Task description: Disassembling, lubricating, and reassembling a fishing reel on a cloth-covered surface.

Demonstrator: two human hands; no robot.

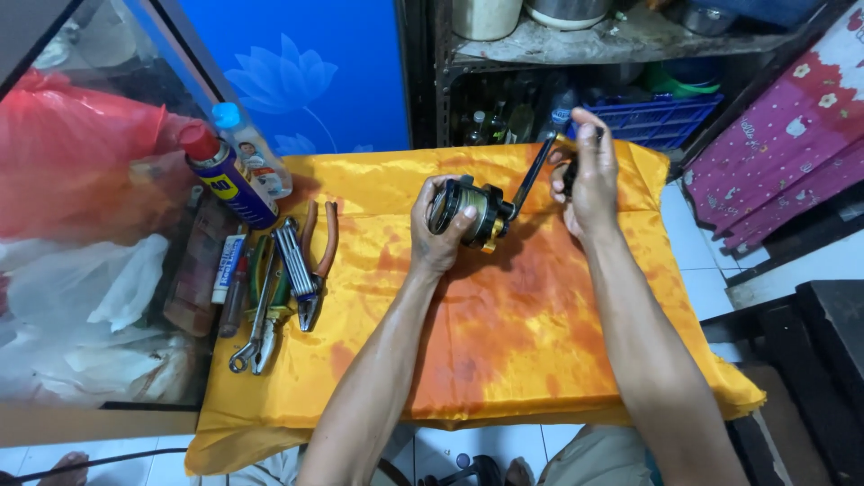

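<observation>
Both hands work above the surface [504, 360]: left hand [438, 236] grips the fishing reel [470, 212], right hand [589, 175] pinches its crank handle [537, 171], pliers [317, 261] untouched

Bare forearms, no sleeves, light trousers [594, 454]

Both bare forearms reach forward over the cloth-covered surface [504, 360], converging a little toward its far half. The left hand [441, 229] sits above the middle of the surface, wrist straight, fingers [430, 200] curled round in a firm cupped grasp with the thumb wrapped on the near side. The right hand [589, 175] is raised near the far edge of the surface, wrist bent slightly, fingertips pinched together at the top, knuckles turned toward the camera.
</observation>
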